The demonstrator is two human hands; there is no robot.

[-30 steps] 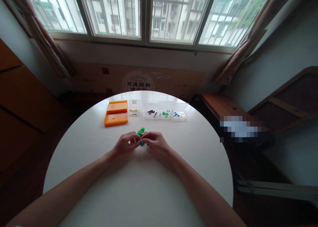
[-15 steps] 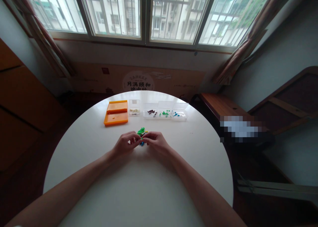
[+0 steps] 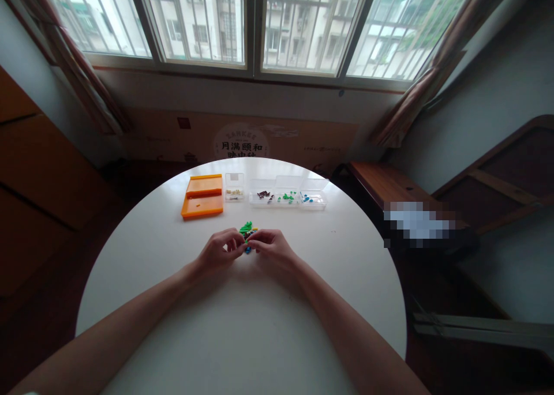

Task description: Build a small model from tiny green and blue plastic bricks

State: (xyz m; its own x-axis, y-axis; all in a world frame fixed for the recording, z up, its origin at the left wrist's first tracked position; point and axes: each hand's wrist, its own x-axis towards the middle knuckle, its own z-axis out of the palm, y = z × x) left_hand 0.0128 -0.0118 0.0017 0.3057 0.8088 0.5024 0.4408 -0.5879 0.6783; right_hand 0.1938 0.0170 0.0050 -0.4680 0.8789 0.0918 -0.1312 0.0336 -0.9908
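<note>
A small toy brick model point(image 3: 246, 226) in green, brown, yellow and blue stands on the white round table point(image 3: 242, 337), between my hands. My left hand point(image 3: 222, 247) pinches its near left side with thumb and fingertips. From the right, my right hand point(image 3: 270, 245) closes its fingertips on the same model. The fingertips of both hands nearly meet, close to a green bit at the front. They cover much of the model's middle, so I cannot make out single pieces there. A blue part shows below the fingers.
Behind the hands lies an open orange case point(image 3: 201, 206) with a small piece in it. Beside it stand a clear box of cream pieces point(image 3: 234, 194) and a clear divided box point(image 3: 277, 203) holding brown, green and blue pieces. A wooden bench point(image 3: 385, 181) stands right of the table.
</note>
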